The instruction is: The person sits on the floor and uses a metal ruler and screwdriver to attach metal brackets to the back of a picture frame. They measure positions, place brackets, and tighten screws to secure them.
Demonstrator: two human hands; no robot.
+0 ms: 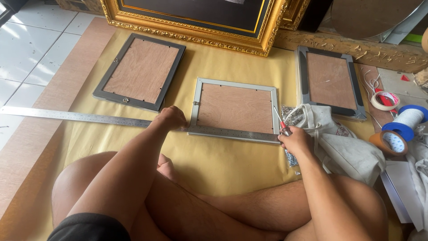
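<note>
The ruler (133, 120), long and steel, lies flat across yellow paper (214, 160) spread on the floor, its right end crossing the near edge of the white frame (235, 109), which lies face down with its brown backing up. The left hand (171, 118) presses down on the ruler just left of the white frame, its grip curled shut, fingers bearing on the metal. The right hand (295, 139) sits at the white frame's near right corner, its grip closed around a red-handled cutter (281, 122) whose tip points up along the frame's right edge. Left of the white frame lies a grey frame (139, 71), also face down; right of it, another dark frame (330, 82). Beyond the white frame leans a large gold frame (196, 22). Right of the white frame, past a cloth bag (339, 138), are tape rolls (394, 140).
</note>
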